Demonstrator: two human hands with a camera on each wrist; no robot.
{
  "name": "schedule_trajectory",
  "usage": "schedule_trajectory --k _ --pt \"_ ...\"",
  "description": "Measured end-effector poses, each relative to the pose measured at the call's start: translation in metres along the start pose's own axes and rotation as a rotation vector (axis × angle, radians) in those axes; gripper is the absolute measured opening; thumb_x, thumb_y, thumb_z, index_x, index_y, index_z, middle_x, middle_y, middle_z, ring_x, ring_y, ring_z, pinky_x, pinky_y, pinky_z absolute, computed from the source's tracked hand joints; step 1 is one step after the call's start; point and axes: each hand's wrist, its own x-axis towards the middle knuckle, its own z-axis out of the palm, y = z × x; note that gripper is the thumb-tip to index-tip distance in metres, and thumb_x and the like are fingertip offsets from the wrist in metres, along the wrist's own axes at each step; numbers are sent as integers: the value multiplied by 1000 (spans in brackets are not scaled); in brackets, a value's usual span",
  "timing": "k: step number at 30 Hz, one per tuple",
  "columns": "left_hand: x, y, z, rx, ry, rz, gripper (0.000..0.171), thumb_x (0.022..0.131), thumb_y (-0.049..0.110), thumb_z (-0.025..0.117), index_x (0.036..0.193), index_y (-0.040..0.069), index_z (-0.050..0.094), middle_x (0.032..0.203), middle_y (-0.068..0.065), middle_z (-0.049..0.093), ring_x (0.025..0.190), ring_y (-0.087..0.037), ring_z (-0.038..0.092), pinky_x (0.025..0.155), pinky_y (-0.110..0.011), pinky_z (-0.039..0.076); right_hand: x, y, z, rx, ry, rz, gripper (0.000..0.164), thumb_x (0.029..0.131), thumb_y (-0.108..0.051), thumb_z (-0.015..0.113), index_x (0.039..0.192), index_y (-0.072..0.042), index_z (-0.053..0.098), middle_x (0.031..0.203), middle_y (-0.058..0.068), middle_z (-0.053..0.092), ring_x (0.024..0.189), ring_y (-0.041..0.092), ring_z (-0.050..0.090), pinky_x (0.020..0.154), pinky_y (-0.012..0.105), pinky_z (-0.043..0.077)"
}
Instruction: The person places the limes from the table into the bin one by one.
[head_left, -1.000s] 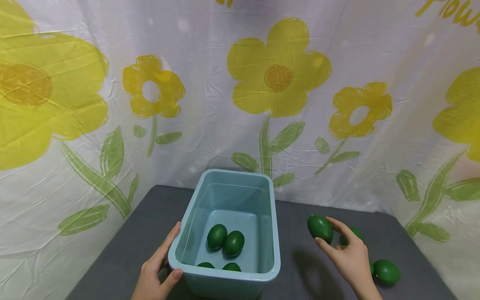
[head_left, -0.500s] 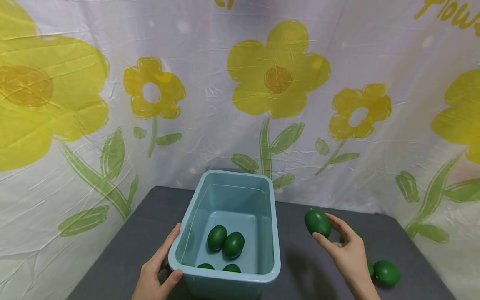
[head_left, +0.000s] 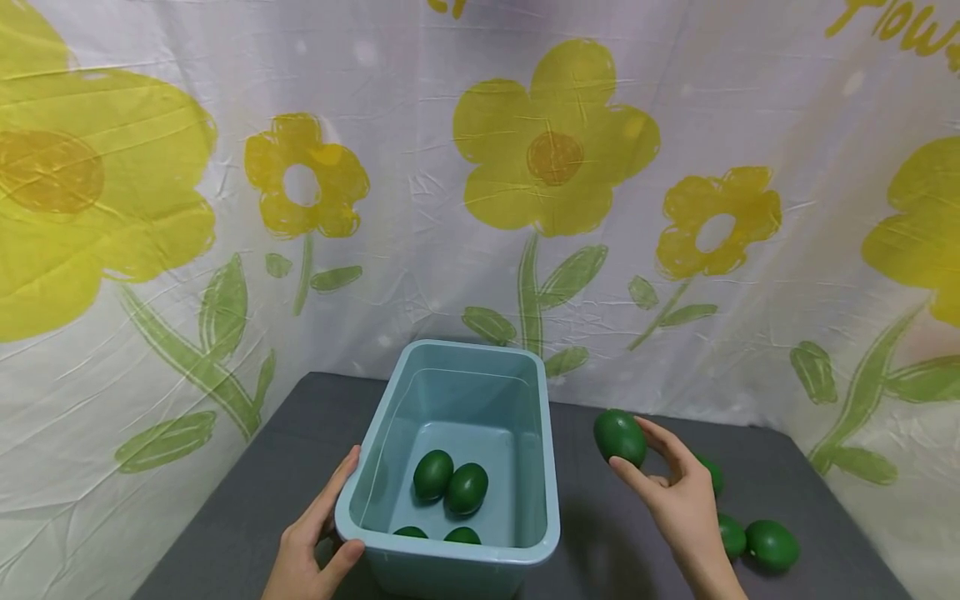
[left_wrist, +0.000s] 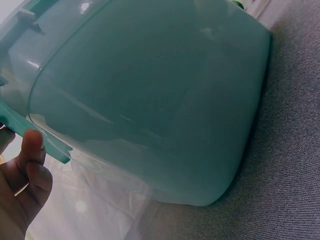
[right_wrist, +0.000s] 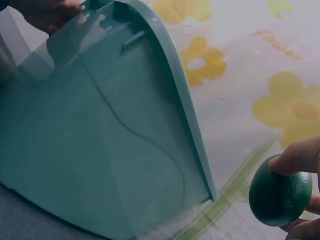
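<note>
In the head view a light blue plastic tub stands mid-table with several dark green, smooth oval fruits on its floor; its front wall partly hides the nearest ones. My left hand grips the tub's near left corner, thumb at the front rim and fingers along the left side. To the right of the tub, my right hand pinches one more dark green oval fruit between thumb and fingers, raised over the table. The right wrist view shows this fruit apart from the tub's outer wall.
Several more green fruits lie on the dark grey tablecloth at the right, some partly behind my right hand and forearm. A white curtain printed with yellow flowers hangs behind and beside the table.
My right hand has moved left and slightly up with the fruit, towards the tub, and more of the fruits behind it shows. My left hand and the tub have stayed put.
</note>
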Motion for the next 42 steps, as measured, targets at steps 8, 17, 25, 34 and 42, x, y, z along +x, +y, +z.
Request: schedule_trajectory --k 8,17,25,34,42 --pt "0 0 1 2 2 -15 82 95 2 71 167 15 35 171 -1 37 147 6 38 98 -11 48 -2 -10 7 31 11 -27 64 91 -28 87 149 -24 60 146 5 58 43 16 51 51 30 44" --pt "0 -3 0 -12 -4 26 83 94 1 72 167 12 35 172 -2 36 148 4 39 98 -11 48 -2 -14 18 83 -24 -46 63 91 -23 86 149 -23 59 148 6 58 41 12 37 48 28 39" --pt "-1 3 2 21 10 -66 83 95 6 72 168 22 35 170 4 39 140 9 44 92 -12 51 -4 -14 29 112 -37 -46 62 90 -21 88 146 -25 61 146 4 60 40 10 31 46 27 36" --pt "0 4 2 34 20 -72 83 95 8 73 168 22 35 169 7 40 133 7 52 86 -13 54 -7 -21 36 143 -46 -63 62 90 -18 87 146 -24 62 144 4 61 40 10 30 44 26 35" --pt "0 6 2 57 28 -92 82 95 9 73 167 25 37 167 11 43 123 3 60 80 -17 56 -9 -26 40 146 -47 -92 61 89 -13 87 144 -22 64 140 8 63 40 8 30 43 25 34"
